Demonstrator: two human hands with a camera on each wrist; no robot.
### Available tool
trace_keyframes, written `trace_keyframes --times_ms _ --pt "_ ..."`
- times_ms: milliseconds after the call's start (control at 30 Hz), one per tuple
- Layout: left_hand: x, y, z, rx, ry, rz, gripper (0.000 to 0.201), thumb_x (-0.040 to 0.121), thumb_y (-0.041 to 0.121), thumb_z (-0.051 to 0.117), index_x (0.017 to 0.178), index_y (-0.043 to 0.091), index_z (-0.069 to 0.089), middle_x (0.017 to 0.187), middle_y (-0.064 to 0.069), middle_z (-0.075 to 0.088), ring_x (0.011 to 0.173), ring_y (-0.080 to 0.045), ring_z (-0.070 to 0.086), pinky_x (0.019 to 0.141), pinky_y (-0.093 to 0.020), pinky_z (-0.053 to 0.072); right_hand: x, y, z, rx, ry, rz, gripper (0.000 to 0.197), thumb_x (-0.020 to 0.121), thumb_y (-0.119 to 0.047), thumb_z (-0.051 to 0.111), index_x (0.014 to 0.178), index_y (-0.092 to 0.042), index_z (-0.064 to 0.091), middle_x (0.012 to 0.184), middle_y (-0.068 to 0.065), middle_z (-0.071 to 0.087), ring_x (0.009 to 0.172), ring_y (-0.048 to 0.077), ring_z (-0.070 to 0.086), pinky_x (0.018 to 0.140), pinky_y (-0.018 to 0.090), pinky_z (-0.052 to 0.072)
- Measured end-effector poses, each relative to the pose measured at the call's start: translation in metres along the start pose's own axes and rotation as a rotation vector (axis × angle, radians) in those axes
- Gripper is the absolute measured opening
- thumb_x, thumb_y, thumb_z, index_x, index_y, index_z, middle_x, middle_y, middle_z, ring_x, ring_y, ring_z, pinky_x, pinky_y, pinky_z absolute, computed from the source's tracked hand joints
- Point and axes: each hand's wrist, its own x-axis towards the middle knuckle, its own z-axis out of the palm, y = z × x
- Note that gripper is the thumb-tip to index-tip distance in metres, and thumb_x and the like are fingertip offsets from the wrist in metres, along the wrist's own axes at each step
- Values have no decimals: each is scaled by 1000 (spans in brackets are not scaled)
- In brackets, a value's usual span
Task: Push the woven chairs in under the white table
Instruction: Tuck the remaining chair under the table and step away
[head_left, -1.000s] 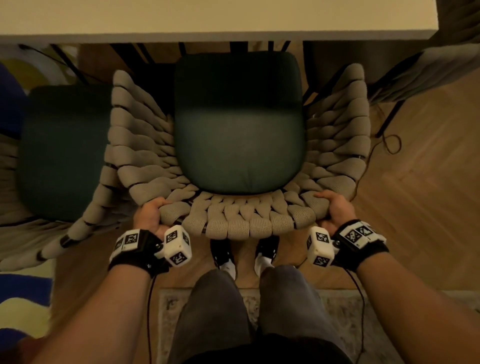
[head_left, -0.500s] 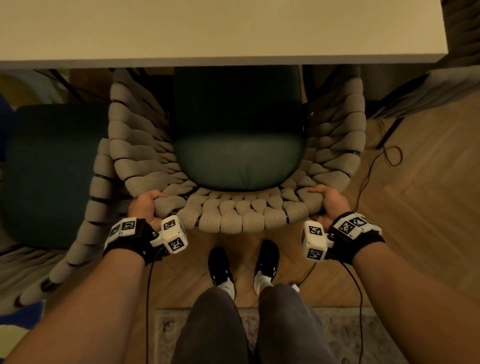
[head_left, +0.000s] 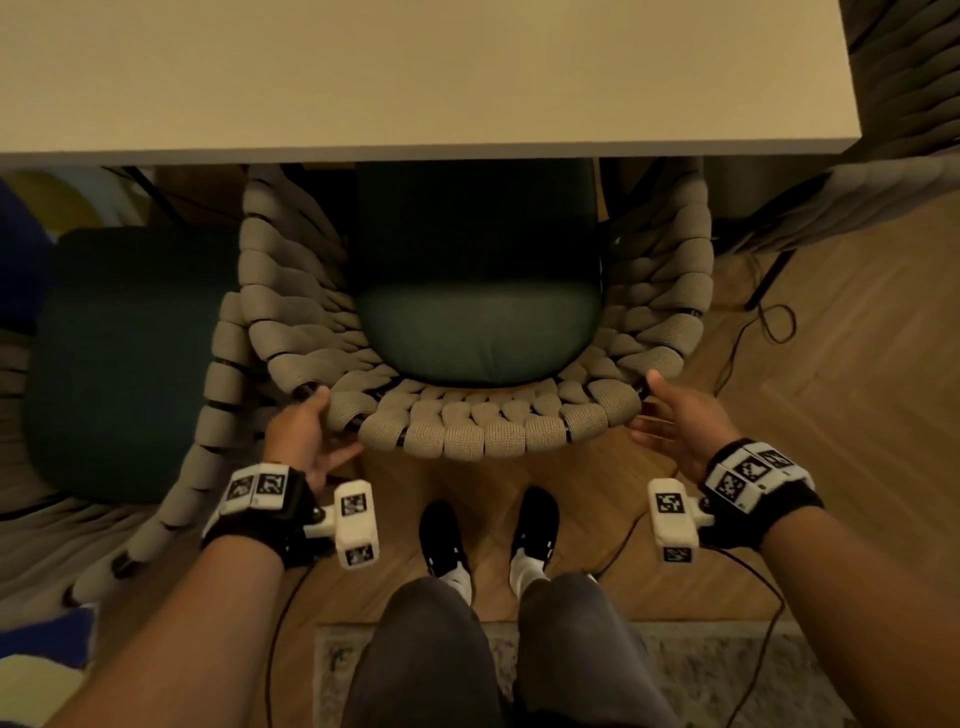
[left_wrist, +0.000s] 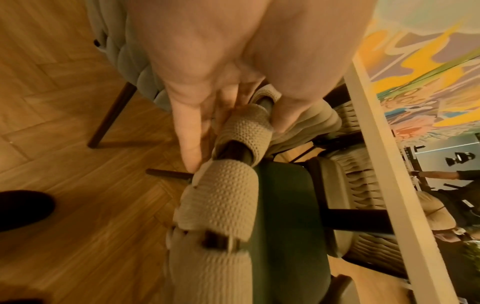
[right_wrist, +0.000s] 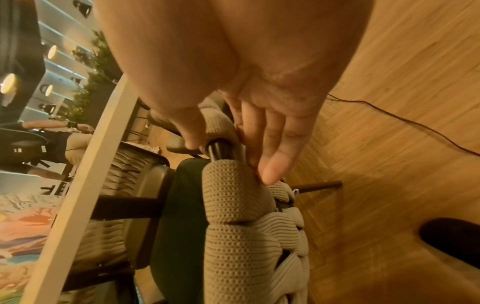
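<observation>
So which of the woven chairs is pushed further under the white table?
The middle woven chair, between both hands: the white table covers its seat front. The left chair remains clear.

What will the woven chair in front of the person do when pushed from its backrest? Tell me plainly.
The woven chair likely slides rather than rolls: slim straight legs on smooth wood floor. Its padded cord wrap probably gives slightly under the fingers, over a rigid dark tube. A high, hard shove could perhaps tip it.

Beige woven chair (head_left: 498, 431) with green cushion sits partly under the white table (head_left: 415, 73); another chair (head_left: 130, 364) stands left.
</observation>
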Motion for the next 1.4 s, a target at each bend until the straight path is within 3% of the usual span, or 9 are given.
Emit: trace_keyframes --times_ms 133,333,500,667,767,867,1000,1233,1400 --pt "-20 -18 5 -9 -8 16 36 100 15 43 136 19 45 120 -10 60 105 -33 62 81 -52 53 -7 1 4 -14 40 -8 28 95 -23 53 117 -6 53 99 13 63 79 25 63 71 35 55" --pt "-12 -15 13 20 135 69 36 98 19 48 134 24 48 116 -13 67 88 -29 70 76 -53 59 -1 -5 18 -1 162 -15 15 95 -15 52 109 -10 51 95 10 61 73 23 62 59 31 54" --pt "-16 -15 17 16 155 96 38 98 19 48 136 24 46 121 -16 65 95 -32 69 76 -52 58 -5 -5 16 13 124 -19 15 95 -16 52 110 -11 49 93 10 60 74 23 62 64 33 55" --pt "-25 -22 1 -1 45 100 47 99 20 47 144 22 35 132 -12 56 109 -34 63 77 -47 58 -14 4 7 -40 47 -59 23 93 -25 56 111 -10 54 96 11 64 79 24 64 67 32 55" --pt "-38 -36 -21 88 35 158 40 98 13 48 138 11 42 110 -12 62 94 -27 66 77 -39 58 -24 22 5 -152 -30 -26 22 91 -30 58 107 -14 59 99 8 67 89 27 66 76 37 56" --pt "-48 -59 -62 219 52 217 22 97 6 49 116 -3 57 83 -13 61 70 -19 65 59 -27 60 -40 50 15 -353 -100 4 14 92 -18 56 102 -10 61 95 11 68 84 25 65 76 37 53" --pt "-57 -98 -137 294 116 163 11 93 1 53 86 -2 61 67 -16 57 41 -9 61 43 -20 54 -64 91 41 -649 -178 -17 15 89 1 52 80 -8 60 72 10 66 66 19 60 54 24 48" --pt "-67 -158 -302 95 299 6 22 96 10 52 76 5 59 47 -3 55 46 -14 56 39 -18 50 -120 172 149 -895 -350 -8 20 88 -7 62 68 -8 58 62 11 61 50 13 55 48 21 46" --pt "-51 -173 -421 -17 269 -92 16 98 12 48 86 5 58 71 -12 54 60 -22 56 47 -28 52 -168 237 268 -866 -427 32 18 91 -12 59 74 -10 56 70 11 62 58 18 59 54 28 45"
